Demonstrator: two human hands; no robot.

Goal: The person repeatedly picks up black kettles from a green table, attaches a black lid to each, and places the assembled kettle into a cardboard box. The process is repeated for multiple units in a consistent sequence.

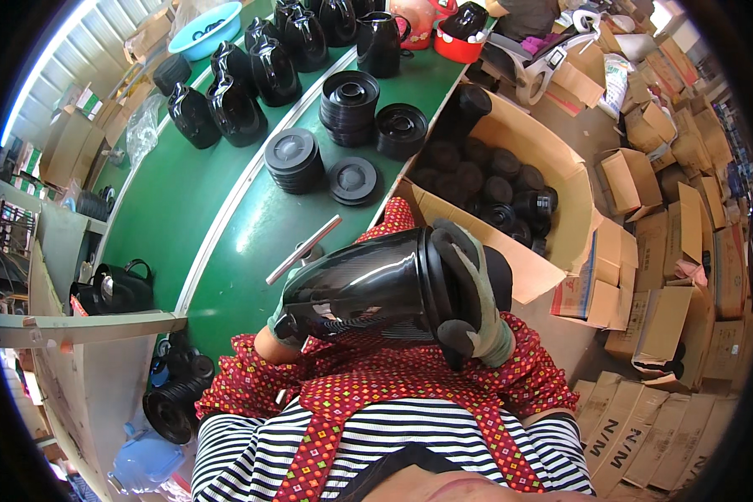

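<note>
Near a green tabletop (231, 266), left hand (279, 316) and right hand (484, 297) are gripping a black jug (360, 282), seemingly steadying it for even pressure.

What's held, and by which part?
A glossy black tapered jug: the gloved left hand at its narrow end, the gloved right hand at its wide end.

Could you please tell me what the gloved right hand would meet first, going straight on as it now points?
The right hand grips the glossy black tapered jug, so that comes first; beyond the fingers, the open brown cardboard box seems next, though depth is unclear.
</note>
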